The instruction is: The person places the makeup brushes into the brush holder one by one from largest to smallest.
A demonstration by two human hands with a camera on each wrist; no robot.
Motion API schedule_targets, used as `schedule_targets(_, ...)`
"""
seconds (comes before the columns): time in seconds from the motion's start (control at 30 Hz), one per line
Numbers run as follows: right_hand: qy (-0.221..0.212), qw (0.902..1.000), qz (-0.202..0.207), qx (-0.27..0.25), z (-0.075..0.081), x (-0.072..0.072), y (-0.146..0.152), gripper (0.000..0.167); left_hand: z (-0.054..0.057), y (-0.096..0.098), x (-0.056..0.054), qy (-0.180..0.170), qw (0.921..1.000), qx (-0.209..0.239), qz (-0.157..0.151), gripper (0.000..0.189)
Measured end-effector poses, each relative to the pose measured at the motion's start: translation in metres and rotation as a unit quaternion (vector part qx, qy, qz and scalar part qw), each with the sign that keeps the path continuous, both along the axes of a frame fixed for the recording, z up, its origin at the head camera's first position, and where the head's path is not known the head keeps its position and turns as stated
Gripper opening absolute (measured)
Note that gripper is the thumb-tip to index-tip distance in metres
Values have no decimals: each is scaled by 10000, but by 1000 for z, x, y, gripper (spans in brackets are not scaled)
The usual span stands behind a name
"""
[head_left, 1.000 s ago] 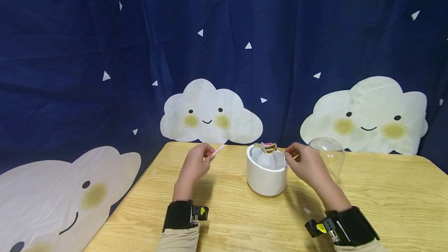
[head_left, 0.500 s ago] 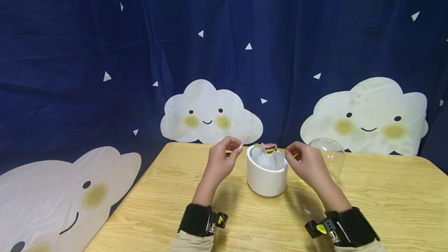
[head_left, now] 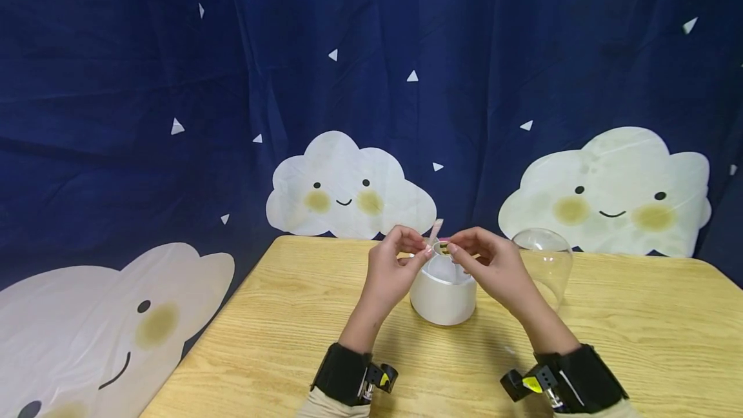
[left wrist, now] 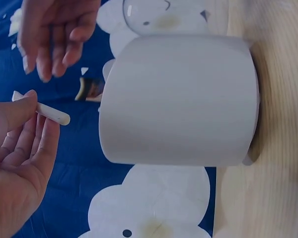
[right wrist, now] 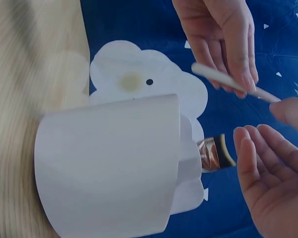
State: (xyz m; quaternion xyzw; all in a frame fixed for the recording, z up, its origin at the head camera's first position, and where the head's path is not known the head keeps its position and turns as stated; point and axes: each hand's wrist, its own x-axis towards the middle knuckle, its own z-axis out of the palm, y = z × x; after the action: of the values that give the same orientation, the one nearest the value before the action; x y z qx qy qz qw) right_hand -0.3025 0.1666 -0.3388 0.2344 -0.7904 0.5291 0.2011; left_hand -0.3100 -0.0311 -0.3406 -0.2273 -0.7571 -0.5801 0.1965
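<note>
My left hand point(head_left: 395, 269) pinches a slim pale stick point(head_left: 435, 232) between thumb and fingers. In the left wrist view the stick point(left wrist: 54, 115) shows a rounded end. Facing it, my right hand point(head_left: 493, 266) has loosely bent fingers and holds nothing; in the right wrist view its thumb is close to the stick's point(right wrist: 216, 75) far end, and contact cannot be told. Both hands are over a white round container point(head_left: 443, 305) with a pale petal-shaped insert point(right wrist: 188, 193). A shiny gold-and-dark piece point(right wrist: 208, 154) sticks out of the insert; its kind is unclear.
A clear dome point(head_left: 548, 263) stands on the wooden table point(head_left: 278, 328) to the right of the container, partly behind my right hand. A dark blue curtain point(head_left: 371, 102) with cloud faces hangs behind the table's back edge.
My left hand has moved right with the stick, from beside the container to over it. My right hand has left the container's right rim and moved slightly left, towards the stick.
</note>
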Motion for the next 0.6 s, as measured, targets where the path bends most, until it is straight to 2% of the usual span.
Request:
schedule_targets(0.13,18,9999,137,-84,-1,1,-5,15,-1,5,2,133,9997,-220,-27,20)
schedule_targets(0.33,116,9999,47,-76,-3,1,-7,9,-3,9,4,226,9990,-327,-192,20)
schedule_targets(0.6,296,9994,-40,-151,-1,1,-8,6,-2,9,4,264,9982,-492,-207,19)
